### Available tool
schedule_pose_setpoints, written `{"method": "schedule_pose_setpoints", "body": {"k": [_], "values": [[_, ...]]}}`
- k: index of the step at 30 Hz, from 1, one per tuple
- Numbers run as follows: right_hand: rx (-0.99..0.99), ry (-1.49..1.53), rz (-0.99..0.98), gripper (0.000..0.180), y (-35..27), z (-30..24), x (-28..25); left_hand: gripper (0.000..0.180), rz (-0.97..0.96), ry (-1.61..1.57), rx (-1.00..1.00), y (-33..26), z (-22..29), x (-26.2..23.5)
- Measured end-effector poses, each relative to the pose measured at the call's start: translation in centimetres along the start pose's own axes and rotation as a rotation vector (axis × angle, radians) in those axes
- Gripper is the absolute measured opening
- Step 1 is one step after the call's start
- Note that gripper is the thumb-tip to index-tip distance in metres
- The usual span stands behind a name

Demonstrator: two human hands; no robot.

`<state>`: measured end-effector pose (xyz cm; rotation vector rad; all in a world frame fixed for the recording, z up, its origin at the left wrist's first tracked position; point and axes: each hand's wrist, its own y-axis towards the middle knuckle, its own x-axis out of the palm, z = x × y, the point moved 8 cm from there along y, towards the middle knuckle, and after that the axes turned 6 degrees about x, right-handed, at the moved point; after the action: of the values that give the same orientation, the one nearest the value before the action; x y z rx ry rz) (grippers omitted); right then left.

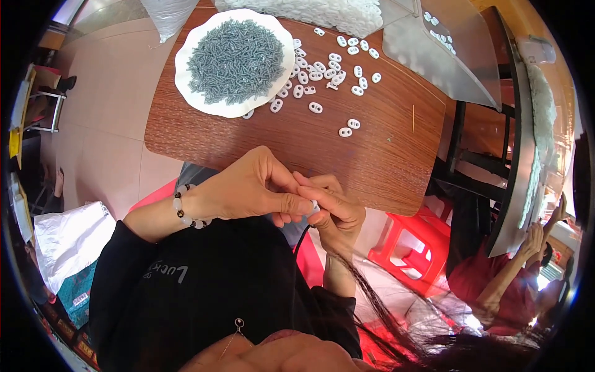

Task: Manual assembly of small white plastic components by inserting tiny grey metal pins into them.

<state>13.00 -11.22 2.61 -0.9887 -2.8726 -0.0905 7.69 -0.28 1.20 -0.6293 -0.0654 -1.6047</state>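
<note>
Both my hands meet just off the table's near edge, over my lap. Between the fingertips is a small white plastic cord lock (314, 208), partly covered by them. My left hand (260, 186), with a beaded bracelet on its wrist, pinches it with thumb and forefinger. My right hand (339, 211) grips the same piece from the other side. Ahead, several white oval cord locks with two holes (315, 107) lie scattered on the brown wooden table (396, 167). A white scalloped plate (185, 68) heaped with small grey springs (235, 62) stands at the table's left.
A heap of white pieces (328, 15) lies at the back edge. A translucent tray (446, 62) stands back right, beside a dark metal frame (483, 158). A red plastic stool (415, 248) is on the right. Another person (496, 282) sits far right. White bags (71, 239) lie left.
</note>
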Motion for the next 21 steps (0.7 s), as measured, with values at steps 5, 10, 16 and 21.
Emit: {"method": "schedule_pose_setpoints", "body": {"k": [5,10,16,21], "values": [[-0.025,-0.031,0.010,0.040,-0.2,-0.2,0.1,0.019,0.007,0.009,-0.011,-0.2,0.1,0.1],[-0.078,-0.053,0.049,0.037,-0.5,-0.1,0.1,0.019,0.007,0.026,0.004,-0.3,0.3,0.3],[-0.069,-0.038,0.123,0.041,-0.7,-0.1,0.3,0.019,0.034,-0.022,-0.015,-0.4,0.1,0.5],[0.037,-0.027,0.139,0.036,0.0,0.7,0.1,0.020,0.066,-0.031,0.021,0.5,0.2,-0.1]]}}
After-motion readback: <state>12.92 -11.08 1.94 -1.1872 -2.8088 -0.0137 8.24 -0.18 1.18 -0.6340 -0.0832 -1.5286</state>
